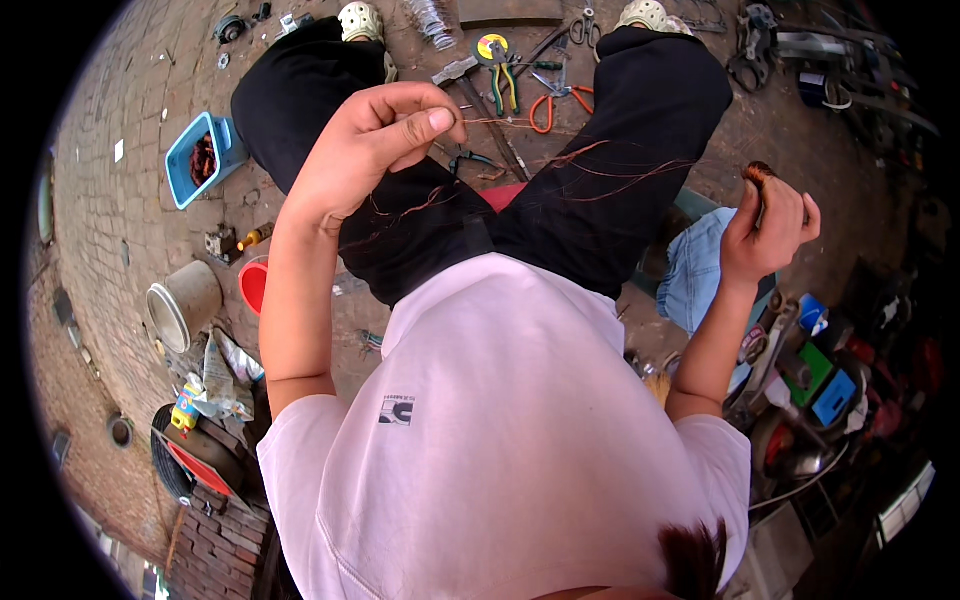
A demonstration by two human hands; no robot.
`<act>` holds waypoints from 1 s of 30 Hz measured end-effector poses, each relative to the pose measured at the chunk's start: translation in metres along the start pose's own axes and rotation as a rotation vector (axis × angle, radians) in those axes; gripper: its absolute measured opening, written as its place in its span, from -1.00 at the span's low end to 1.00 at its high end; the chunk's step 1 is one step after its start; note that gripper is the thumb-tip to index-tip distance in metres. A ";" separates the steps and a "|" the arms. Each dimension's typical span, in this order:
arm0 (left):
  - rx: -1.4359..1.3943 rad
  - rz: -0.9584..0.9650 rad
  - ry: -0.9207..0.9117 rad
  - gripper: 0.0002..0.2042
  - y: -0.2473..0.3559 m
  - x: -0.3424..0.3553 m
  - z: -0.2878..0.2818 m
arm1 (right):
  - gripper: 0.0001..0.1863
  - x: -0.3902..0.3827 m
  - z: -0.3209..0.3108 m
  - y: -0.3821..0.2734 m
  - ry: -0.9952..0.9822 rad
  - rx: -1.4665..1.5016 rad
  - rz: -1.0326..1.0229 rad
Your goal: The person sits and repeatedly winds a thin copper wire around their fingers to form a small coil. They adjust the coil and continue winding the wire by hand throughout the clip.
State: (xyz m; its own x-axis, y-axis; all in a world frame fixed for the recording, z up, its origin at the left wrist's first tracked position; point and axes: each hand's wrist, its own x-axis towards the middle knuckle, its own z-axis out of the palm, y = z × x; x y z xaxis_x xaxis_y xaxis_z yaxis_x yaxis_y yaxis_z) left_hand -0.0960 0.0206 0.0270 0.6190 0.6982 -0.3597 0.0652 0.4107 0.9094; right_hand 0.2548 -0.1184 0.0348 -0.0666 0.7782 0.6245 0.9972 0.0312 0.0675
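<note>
My left hand is raised above my left thigh, thumb and fingertips pinched on the end of a thin copper wire. Several fine, wavy strands of it stretch across my dark trousers toward the other side. Over there, my right hand is closed with its fingers curled, and a small coppery bundle of wound wire sticks out at its fingertips. More loose strands droop over my left thigh. How much of the bundle lies inside the right hand is hidden.
Between my feet lie a hammer, green-handled pliers, an orange-handled tool and scissors. At left stand a blue basket of reddish-brown pieces, a whitish bucket and a red container. Denim cloth and clutter lie right.
</note>
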 end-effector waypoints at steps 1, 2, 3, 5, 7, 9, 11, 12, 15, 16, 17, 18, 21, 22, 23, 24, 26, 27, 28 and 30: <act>-0.031 0.010 0.018 -0.82 -0.002 -0.002 -0.013 | -0.94 -0.004 -0.001 0.010 0.027 -0.047 0.038; -0.063 0.020 0.037 -0.81 -0.005 -0.005 -0.025 | -0.93 -0.008 -0.003 0.020 0.053 -0.094 0.076; -0.059 0.037 0.111 -0.80 -0.006 -0.011 -0.033 | -0.93 -0.010 -0.003 0.028 0.058 -0.118 0.085; -0.065 0.074 0.210 -0.81 -0.009 -0.027 -0.056 | -0.93 -0.016 -0.007 0.043 0.065 -0.181 0.106; -0.019 0.106 0.353 -0.82 -0.009 -0.048 -0.077 | -0.93 -0.021 -0.011 0.058 0.047 -0.248 0.100; 0.090 0.106 0.443 -0.83 -0.008 -0.074 -0.108 | -0.92 -0.030 -0.012 0.076 0.047 -0.302 0.103; 0.127 0.096 0.568 -0.84 -0.008 -0.098 -0.127 | -0.91 -0.033 -0.010 0.087 0.034 -0.348 0.094; 0.143 0.080 0.629 -0.84 -0.007 -0.110 -0.135 | -0.91 -0.035 -0.009 0.092 0.026 -0.365 0.094; 0.187 0.045 0.737 -0.85 -0.012 -0.141 -0.168 | -0.89 -0.029 -0.001 0.091 0.045 -0.364 0.093; 0.184 0.053 0.786 -0.83 -0.017 -0.154 -0.188 | -0.89 -0.025 0.000 0.089 0.045 -0.369 0.092; 0.172 0.063 0.830 -0.82 -0.028 -0.167 -0.213 | -0.88 -0.023 0.001 0.091 0.084 -0.374 0.105; 0.160 0.068 0.878 -0.80 -0.036 -0.176 -0.227 | -0.87 -0.023 -0.001 0.096 0.084 -0.397 0.112; 0.264 0.107 1.185 -0.76 -0.056 -0.204 -0.274 | -0.85 -0.031 -0.008 0.128 0.092 -0.434 0.142; 0.292 0.093 1.226 -0.76 -0.067 -0.221 -0.304 | -0.85 -0.034 -0.007 0.133 0.082 -0.435 0.129; 0.221 0.072 1.258 -0.76 -0.080 -0.238 -0.336 | -0.85 -0.036 -0.006 0.136 0.070 -0.440 0.114; 0.146 0.051 1.283 -0.75 -0.091 -0.248 -0.363 | -0.84 -0.035 -0.007 0.137 0.059 -0.450 0.098; 0.181 0.009 1.467 -0.78 -0.098 -0.246 -0.398 | -0.85 -0.026 -0.008 0.124 0.056 -0.437 0.073; 0.298 -0.053 1.518 -0.79 -0.100 -0.259 -0.422 | -0.85 -0.023 -0.010 0.122 0.055 -0.434 0.069; 0.294 -0.016 1.550 -0.81 -0.104 -0.271 -0.446 | -0.85 -0.019 -0.010 0.120 0.055 -0.429 0.065; 0.672 -0.196 1.716 -0.77 -0.097 -0.293 -0.489 | -0.87 -0.010 -0.004 0.108 0.028 -0.406 0.058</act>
State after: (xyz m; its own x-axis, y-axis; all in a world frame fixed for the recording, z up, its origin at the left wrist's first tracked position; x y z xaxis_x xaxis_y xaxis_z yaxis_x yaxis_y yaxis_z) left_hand -0.6667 0.0632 -0.0580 -0.7816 0.6074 0.1423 0.5566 0.5759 0.5988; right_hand 0.3626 -0.1255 0.0392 -0.0174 0.7541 0.6565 0.9055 -0.2666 0.3303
